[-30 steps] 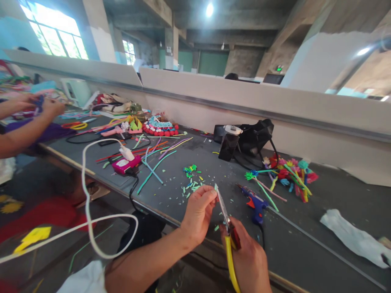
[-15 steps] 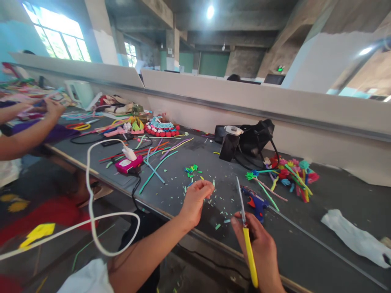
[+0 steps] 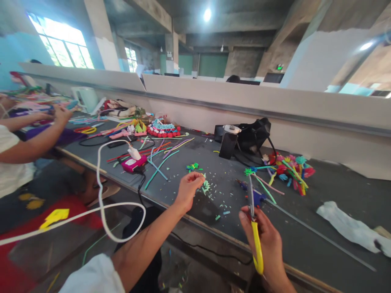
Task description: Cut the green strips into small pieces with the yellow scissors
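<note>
My right hand [image 3: 267, 238] grips scissors [image 3: 257, 246] by their yellow handle, the long metal blades pointing away from me. Beyond that hand, partly hidden by the blades, lies a blue glue gun [image 3: 259, 198] with a long clear glue stick [image 3: 317, 232] trailing from it. My left hand [image 3: 190, 189] is closed in a pinch over the table; what sits between its fingertips is too small to make out. Right beside those fingertips is a small heap of pale green clippings [image 3: 206, 186]. A blue-green tuft [image 3: 193, 166] lies just behind.
Fuzzy craft stems [image 3: 161, 169] and a pink power adapter [image 3: 133, 162] with a looping white cable [image 3: 100, 195] lie left. A black bag [image 3: 255, 136] and phone [image 3: 228, 145] stand at the back. Colourful stem flowers [image 3: 293, 171] lie right. A co-worker's hands [image 3: 62, 114] work at far left.
Pale green clippings now lie heaped beside my left hand, which has moved slightly left. The scissors have shifted right, their blades now overlapping the glue gun. The co-worker's hands have moved.
</note>
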`<state>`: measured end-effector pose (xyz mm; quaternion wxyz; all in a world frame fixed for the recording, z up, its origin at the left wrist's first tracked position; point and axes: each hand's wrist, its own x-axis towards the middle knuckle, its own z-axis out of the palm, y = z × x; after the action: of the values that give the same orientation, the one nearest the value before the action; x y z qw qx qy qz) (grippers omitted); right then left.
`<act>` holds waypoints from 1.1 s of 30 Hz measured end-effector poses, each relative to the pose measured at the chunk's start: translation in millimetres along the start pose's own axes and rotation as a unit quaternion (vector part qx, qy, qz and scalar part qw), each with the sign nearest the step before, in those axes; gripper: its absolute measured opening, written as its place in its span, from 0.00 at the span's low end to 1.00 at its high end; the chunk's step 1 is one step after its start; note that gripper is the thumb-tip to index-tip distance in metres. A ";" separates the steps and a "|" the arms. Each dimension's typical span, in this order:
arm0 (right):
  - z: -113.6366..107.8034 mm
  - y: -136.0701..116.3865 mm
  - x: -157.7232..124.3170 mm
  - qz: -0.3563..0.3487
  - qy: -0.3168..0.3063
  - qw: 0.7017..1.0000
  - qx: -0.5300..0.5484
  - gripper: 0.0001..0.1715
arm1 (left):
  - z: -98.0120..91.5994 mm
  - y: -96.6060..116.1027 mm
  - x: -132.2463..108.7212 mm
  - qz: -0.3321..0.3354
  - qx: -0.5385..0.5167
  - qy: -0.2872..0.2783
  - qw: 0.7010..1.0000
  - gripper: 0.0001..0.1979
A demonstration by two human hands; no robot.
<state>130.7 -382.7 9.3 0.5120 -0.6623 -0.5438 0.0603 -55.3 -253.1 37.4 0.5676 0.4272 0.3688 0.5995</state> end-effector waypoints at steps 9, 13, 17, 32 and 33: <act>-3.7 -32.3 -45.8 -0.082 -0.154 0.985 0.017 0.13 | 20.1 36.7 -100.2 -0.087 -0.209 -0.061 0.972 0.06; -10.4 -39.7 -64.5 -0.090 -0.193 0.977 -0.001 0.13 | 8.3 49.3 -128.1 -0.104 -0.209 -0.065 0.970 0.07; -5.2 -41.8 -98.6 -0.063 -0.185 0.981 0.012 0.15 | -3.4 54.6 -144.7 -0.136 -0.216 -0.082 0.963 0.07; 10.6 -44.5 -173.2 0.007 -0.110 0.994 0.028 0.24 | -23.2 46.4 -175.8 -0.225 -0.166 -0.044 0.959 0.08; 10.9 -44.0 -174.9 0.009 -0.108 0.994 0.025 0.24 | -22.8 47.4 -176.7 -0.228 -0.164 -0.044 0.959 0.07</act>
<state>24.5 -517.9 -46.5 0.4658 -0.6438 -0.5883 0.1499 -95.5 -432.0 56.5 0.7668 0.2587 0.3278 0.4875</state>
